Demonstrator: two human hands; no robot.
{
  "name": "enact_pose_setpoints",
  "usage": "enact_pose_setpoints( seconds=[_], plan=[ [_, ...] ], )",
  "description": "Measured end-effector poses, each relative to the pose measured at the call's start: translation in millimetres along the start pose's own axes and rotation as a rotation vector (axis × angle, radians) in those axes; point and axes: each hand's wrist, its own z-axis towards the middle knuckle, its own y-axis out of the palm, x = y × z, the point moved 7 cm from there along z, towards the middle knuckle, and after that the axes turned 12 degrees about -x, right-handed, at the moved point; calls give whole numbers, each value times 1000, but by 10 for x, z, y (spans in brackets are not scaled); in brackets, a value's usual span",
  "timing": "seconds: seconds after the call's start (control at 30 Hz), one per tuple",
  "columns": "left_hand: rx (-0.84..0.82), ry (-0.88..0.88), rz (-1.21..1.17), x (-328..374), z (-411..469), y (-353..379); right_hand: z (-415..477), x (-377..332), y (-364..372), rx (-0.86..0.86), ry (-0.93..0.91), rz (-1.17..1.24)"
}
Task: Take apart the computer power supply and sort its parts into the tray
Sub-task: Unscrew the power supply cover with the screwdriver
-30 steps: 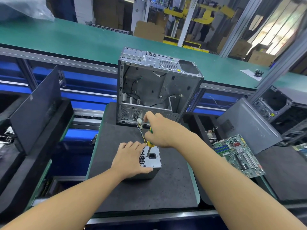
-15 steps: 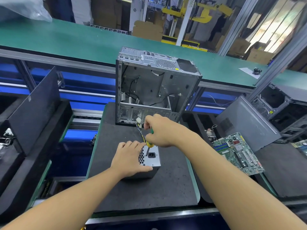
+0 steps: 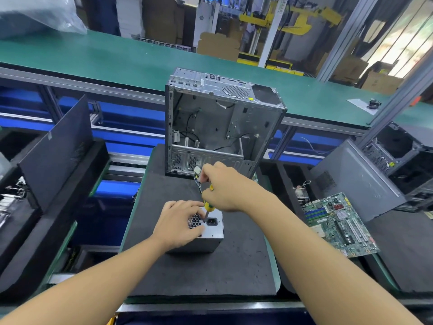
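A small grey metal power supply (image 3: 212, 232) sits on the black foam mat (image 3: 201, 273), its face with a honeycomb vent and a black power socket turned up. My left hand (image 3: 179, 222) lies flat on its left part and steadies it. My right hand (image 3: 222, 186) grips a yellow-and-green screwdriver (image 3: 208, 206) held upright, its tip on the unit's top face next to the socket. A bundle of the unit's wires with a white plug (image 3: 197, 171) rises behind the hands.
An empty open computer case (image 3: 222, 127) stands upright at the mat's far edge. A green motherboard (image 3: 339, 225) and a grey side panel (image 3: 356, 181) lie to the right. A black panel (image 3: 56, 146) leans at left. A green conveyor (image 3: 117, 57) runs behind.
My right hand has shifted slightly on the screwdriver handle, its tip staying on the power supply. My left hand and the unit have kept their place.
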Motion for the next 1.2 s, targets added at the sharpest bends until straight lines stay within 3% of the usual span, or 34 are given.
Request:
enact_pose_setpoints(
  seconds=[0.17,0.47,0.67,0.9,1.07,1.2],
  plan=[
    [-6,-26,3,16,-17,-33,-30,3,-41,173,13,-173],
    [123,42,255,119,-55,49,-112,8,24,3,-86,-21],
    [109,33,255,101,-46,38,-42,-4,-36,91,-6,-60],
    [161,56,228,88,-42,18,-60,-5,-39,-45,-23,11],
    [75,11,218,54,-11,50,-77,14,-17,89,104,-96],
    [22,6,190,30,20,42,-43,-26,-27,127,84,2]
  ],
)
